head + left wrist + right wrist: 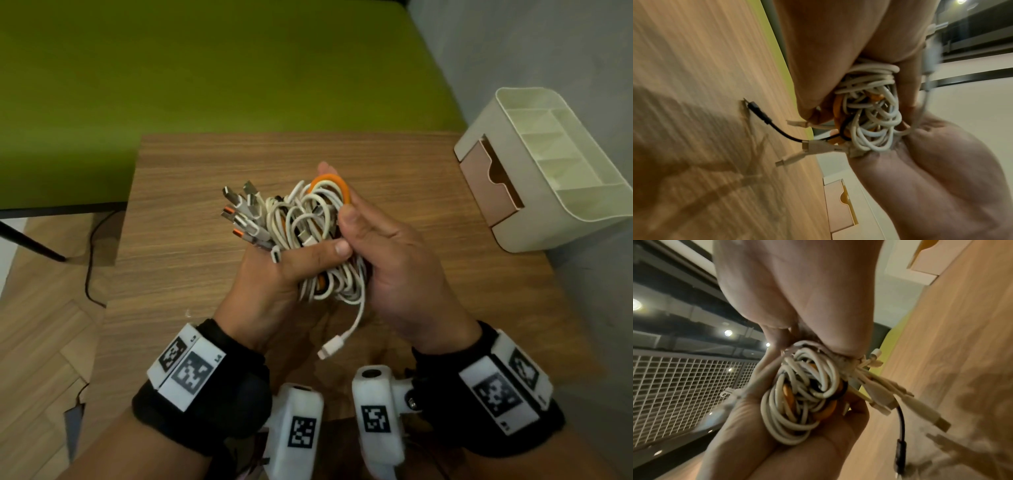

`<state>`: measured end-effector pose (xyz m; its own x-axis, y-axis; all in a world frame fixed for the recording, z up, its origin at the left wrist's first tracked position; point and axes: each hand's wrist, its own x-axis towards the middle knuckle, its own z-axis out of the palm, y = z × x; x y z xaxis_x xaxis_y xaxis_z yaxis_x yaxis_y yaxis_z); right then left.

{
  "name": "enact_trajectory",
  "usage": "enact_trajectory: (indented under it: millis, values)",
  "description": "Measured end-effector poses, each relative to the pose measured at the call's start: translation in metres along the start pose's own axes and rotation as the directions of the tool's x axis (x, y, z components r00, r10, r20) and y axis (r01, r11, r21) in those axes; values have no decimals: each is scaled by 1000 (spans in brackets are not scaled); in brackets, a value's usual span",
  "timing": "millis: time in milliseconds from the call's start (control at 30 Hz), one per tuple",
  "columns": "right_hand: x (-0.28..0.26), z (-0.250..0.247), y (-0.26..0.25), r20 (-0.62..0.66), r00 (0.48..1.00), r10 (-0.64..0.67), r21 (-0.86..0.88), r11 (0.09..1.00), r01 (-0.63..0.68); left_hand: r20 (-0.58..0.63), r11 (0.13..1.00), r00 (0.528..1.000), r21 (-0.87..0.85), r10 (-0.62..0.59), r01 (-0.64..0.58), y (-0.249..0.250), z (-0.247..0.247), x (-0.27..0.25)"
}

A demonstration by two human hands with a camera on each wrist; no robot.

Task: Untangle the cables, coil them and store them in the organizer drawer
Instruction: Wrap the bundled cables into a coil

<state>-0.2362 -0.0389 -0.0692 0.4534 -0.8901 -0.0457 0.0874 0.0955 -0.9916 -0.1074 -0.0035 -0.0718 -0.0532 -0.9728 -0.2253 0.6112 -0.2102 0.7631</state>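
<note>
A tangled bundle of white, orange and black cables (308, 219) is held above the wooden table (191, 192) between both hands. My left hand (274, 274) grips the bundle from below, its thumb laid across the loops. My right hand (387, 253) cups the bundle's right side, thumb pressed on it. Several USB plugs (246, 212) stick out to the left. One white plug end (332, 346) dangles toward my wrists. The wrist views show the same bundle (869, 113) (803, 394), and a black connector (758, 112) hangs down touching the table.
A cream desk organizer (555, 164) stands at the table's right edge, its pink drawer (486, 181) pulled slightly open toward the left. A green surface (205, 75) lies beyond the table. A black cord (90, 260) trails on the floor at left.
</note>
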Motion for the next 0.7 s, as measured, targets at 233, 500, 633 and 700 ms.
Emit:
enact_trajectory:
  millis: [233, 500, 633, 700]
  values:
    - [-1, -1, -9, -27, 1000, -12, -218, 976, 6, 85, 988, 988, -68, -130, 136, -5, 5, -4]
    - [1, 0, 2, -77, 996, 49, -370, 926, -74, 47, 994, 993, 10, -107, 107, -5, 4, 1]
    - [-1, 6, 5, -21, 996, 90, -296, 951, -92, 43, 994, 993, 5, -107, 107, -4, 2, 3]
    - [-1, 6, 6, 67, 989, 128, -50, 991, -125, 71, 993, 991, -30, -113, 115, -3, -1, 4]
